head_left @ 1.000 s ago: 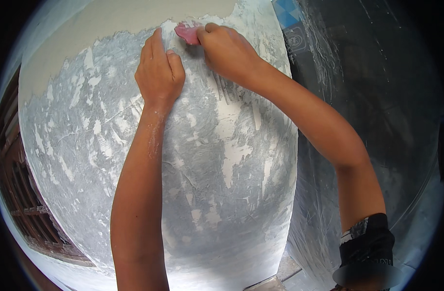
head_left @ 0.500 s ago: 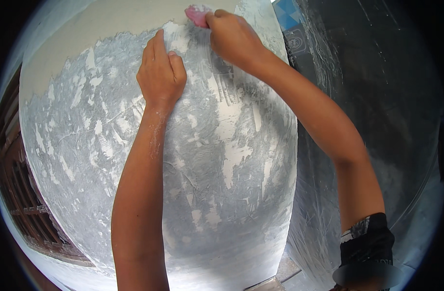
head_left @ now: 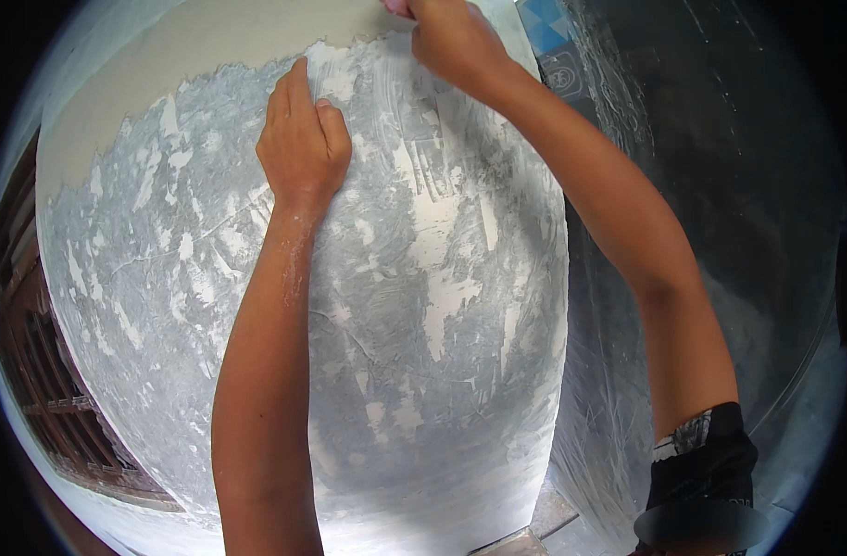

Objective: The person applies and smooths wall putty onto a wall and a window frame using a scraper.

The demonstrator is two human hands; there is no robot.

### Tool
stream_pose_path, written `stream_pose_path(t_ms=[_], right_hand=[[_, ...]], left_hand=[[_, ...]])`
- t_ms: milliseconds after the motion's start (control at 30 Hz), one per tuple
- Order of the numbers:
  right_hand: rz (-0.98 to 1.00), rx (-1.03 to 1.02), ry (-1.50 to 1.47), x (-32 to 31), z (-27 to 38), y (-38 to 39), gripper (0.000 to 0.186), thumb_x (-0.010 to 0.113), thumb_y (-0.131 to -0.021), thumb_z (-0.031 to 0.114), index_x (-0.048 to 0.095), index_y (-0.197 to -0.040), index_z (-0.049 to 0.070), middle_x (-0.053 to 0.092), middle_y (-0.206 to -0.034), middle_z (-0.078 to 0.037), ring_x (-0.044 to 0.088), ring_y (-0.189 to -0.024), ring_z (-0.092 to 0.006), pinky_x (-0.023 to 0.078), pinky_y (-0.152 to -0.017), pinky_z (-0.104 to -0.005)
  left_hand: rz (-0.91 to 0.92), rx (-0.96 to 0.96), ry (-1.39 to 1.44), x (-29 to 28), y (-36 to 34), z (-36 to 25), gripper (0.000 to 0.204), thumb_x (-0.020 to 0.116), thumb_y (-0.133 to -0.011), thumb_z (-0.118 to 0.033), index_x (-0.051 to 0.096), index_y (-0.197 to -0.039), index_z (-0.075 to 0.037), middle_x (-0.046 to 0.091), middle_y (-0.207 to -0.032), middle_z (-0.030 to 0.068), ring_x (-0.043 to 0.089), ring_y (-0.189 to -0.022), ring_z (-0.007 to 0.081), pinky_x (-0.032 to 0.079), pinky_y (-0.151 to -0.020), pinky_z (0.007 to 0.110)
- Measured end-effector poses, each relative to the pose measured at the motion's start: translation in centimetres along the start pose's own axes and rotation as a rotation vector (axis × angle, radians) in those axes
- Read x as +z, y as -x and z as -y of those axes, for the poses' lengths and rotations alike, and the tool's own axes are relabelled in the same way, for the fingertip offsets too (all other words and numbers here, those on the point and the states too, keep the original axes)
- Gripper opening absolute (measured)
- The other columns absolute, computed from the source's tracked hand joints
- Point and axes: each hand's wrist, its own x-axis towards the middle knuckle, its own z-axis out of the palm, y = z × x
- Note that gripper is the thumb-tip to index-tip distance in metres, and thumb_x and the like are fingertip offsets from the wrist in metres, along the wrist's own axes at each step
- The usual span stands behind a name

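A pale wall panel point(head_left: 442, 232), grey with ragged white patches, fills the middle of the view. My left hand point(head_left: 303, 144) rests against it, fingers stretched upward and thumb bent beside them. At the top edge, my right hand point(head_left: 456, 46) is closed around a small pink piece point(head_left: 398, 7). Most of that piece lies outside the picture, and its kind is not clear. Below the right hand run vertical streaks of white paste. A smooth beige coat point(head_left: 192, 46) covers the upper part of the wall, ending in a jagged lower border above my left fingertips.
Dark brown slatted woodwork point(head_left: 57, 389) stands beyond the wall's left edge. On the right, past the wall's edge, hangs dark, shiny plastic-like sheeting point(head_left: 720, 167). Blue patterned squares point(head_left: 544, 26) show at upper right, and a floor edge point(head_left: 544, 528) at the bottom.
My right hand has moved up and slightly right, carrying the pink piece mostly out of the picture. My left hand stays almost where it was on the wall.
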Motion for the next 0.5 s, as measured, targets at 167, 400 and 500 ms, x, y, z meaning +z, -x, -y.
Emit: stream_pose_path(t_ms=[167,400,500], right_hand=[[0.165,0.384,0.09,-1.2,-2.2,-0.1,0.035,0.049,-0.092,0.02,0.063,-0.106,-0.009,0.067,-0.109,-0.03,0.065,-0.104,-0.044,0.05,-0.091,-0.0469],[0.183,-0.026,0.072,-1.0,2.2,3.6,0.023,0.058,-0.08,-0.004,0.061,-0.102,-0.003,0.063,-0.09,-0.022,0.065,-0.085,-0.0428,0.054,-0.079,-0.0498],[0.025,0.011,0.056,-1.4,-1.8,0.1,0.02,0.057,-0.079,-0.005,0.061,-0.099,-0.004,0.063,-0.088,-0.024,0.065,-0.086,-0.0435,0.053,-0.08,-0.0507]], left_hand=[[0.0,0.003,-0.013,-0.1,0.0,0.5,0.048,0.044,-0.093,-0.014,0.051,-0.137,0.001,0.06,-0.131,0.0207,0.061,-0.117,0.0362,0.051,-0.095,0.042],[0.004,0.018,-0.04,-0.2,0.1,0.5,0.047,0.043,-0.093,-0.014,0.052,-0.137,0.001,0.06,-0.131,0.0202,0.061,-0.116,0.036,0.051,-0.095,0.043],[0.004,0.014,-0.023,0.0,0.0,0.0,0.047,0.044,-0.092,-0.014,0.052,-0.137,0.001,0.061,-0.13,0.0203,0.061,-0.116,0.0359,0.051,-0.094,0.043]])
